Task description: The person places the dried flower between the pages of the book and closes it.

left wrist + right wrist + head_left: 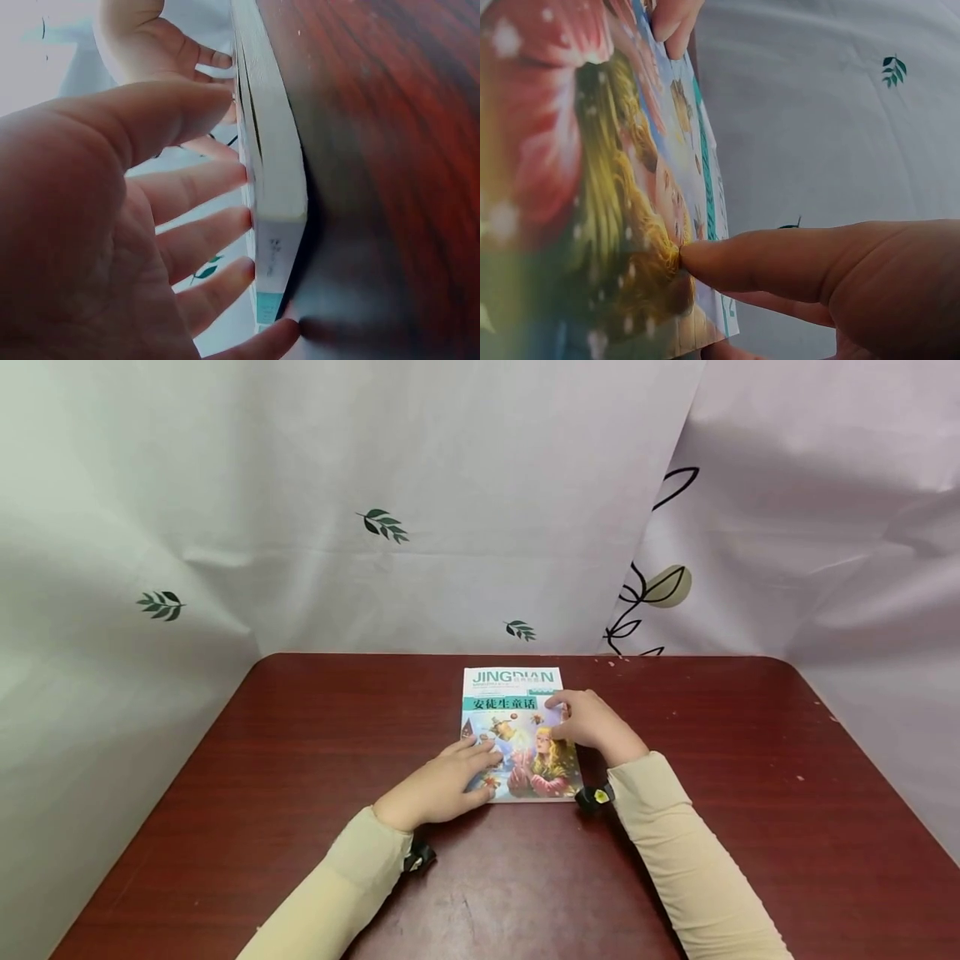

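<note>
A paperback book [517, 768] with an illustrated cover and Chinese title lies flat on the dark red table. My left hand [442, 781] rests on its lower left part, the fingers spread over the cover. In the left wrist view, the fingertips of the left hand [202, 232] touch the cover and the little finger reaches down by the spine corner. My right hand [596, 722] is at the book's right edge, its thumb and index finger touching the cover. The right wrist view shows the thumb [757, 259] against the cover picture [592, 150]; the other fingers are partly hidden.
The wooden table [300, 735] extends around the book on all sides. Behind it hangs a pale curtain [450, 468] printed with leaves. Black wrist cameras [418, 858] sit under both sleeves. Narrow gaps show between the upper pages in the left wrist view.
</note>
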